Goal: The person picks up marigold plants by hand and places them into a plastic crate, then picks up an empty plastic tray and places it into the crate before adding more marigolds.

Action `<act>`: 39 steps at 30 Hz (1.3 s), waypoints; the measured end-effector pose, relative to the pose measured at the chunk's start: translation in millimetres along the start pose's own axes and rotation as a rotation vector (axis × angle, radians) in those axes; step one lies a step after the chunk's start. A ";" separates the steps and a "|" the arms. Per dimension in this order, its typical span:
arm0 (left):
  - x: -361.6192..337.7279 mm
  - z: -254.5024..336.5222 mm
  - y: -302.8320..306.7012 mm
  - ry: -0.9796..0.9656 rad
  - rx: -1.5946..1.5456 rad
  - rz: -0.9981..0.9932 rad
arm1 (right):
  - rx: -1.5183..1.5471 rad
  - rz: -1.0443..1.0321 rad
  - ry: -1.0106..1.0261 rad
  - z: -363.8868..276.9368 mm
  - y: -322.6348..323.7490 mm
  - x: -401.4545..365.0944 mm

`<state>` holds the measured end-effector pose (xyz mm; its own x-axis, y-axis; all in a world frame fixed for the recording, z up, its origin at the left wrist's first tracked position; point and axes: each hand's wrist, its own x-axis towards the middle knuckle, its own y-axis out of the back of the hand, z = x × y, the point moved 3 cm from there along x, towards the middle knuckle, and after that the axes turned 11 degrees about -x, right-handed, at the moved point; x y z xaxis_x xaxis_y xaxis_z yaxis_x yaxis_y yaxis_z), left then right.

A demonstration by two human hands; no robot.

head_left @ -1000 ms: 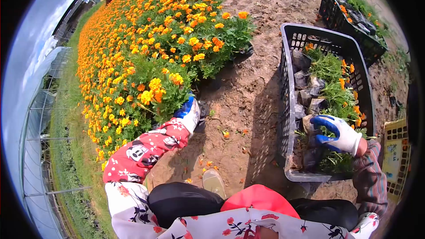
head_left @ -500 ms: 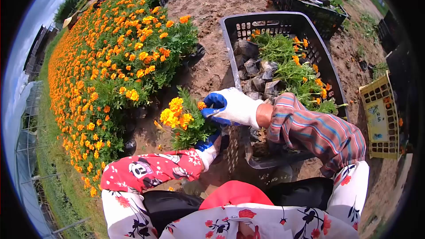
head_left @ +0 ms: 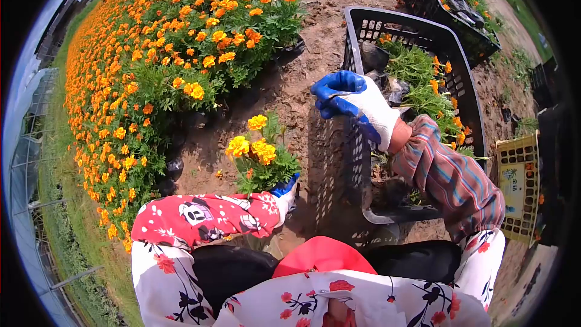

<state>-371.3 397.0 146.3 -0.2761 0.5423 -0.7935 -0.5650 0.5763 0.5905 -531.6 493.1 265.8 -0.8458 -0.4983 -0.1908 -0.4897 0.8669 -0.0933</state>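
**One marigold held low over the soil**

The left hand (head_left: 283,192) has its grip closed around the base of a marigold plant (head_left: 261,152). The plant is low over the bare soil (head_left: 290,94), between the flower row (head_left: 181,54) and the black crate (head_left: 362,24). The right hand (head_left: 357,106) hangs above the crate wall, its grip loosely curled and empty. I judge the step in hand is handling this single plant, and its base needs steady support.
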 end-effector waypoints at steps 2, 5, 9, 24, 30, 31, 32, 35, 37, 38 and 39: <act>-0.1 0.4 -2.1 -0.003 -0.002 -0.012 | -0.631 -0.069 0.101 -7.9 -5.0 0.7; -0.8 2.8 -4.2 -0.020 0.011 -0.039 | -1.156 -0.234 0.392 21.4 -27.8 -6.3; -2.2 5.0 -6.9 -0.035 0.027 -0.066 | -1.283 -0.588 0.160 21.2 -55.4 -17.1; -0.9 18.3 -12.9 -0.090 0.040 -0.119 | -0.991 -0.677 0.064 -3.4 -42.9 33.4; -1.8 21.7 -18.0 -0.105 0.045 -0.147 | -1.225 -1.140 -0.047 24.9 -63.7 17.8; -1.6 21.9 -18.5 -0.106 0.045 -0.153 | -1.234 -1.117 -0.005 30.9 -63.3 17.7; -1.0 22.8 -18.8 -0.109 0.044 -0.156 | -1.242 -1.094 0.036 36.9 -62.3 17.2; -1.7 24.8 -19.8 -0.114 0.051 -0.172 | -1.355 -0.916 0.149 39.4 -64.2 9.2; -2.4 26.7 -21.0 -0.118 0.057 -0.183 | -1.465 -0.751 0.316 34.5 -65.6 3.2; -1.8 27.4 -21.4 -0.122 0.065 -0.186 | -1.464 -0.750 0.314 38.2 -62.6 2.5; -2.5 27.7 -23.2 -0.120 0.065 -0.193 | -1.613 -0.726 0.413 43.6 -60.1 3.2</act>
<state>-336.0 399.2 138.6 -0.0710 0.4847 -0.8718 -0.5465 0.7123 0.4405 -495.5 440.0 228.2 -0.2634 -0.9180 -0.2966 -0.2346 -0.2373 0.9427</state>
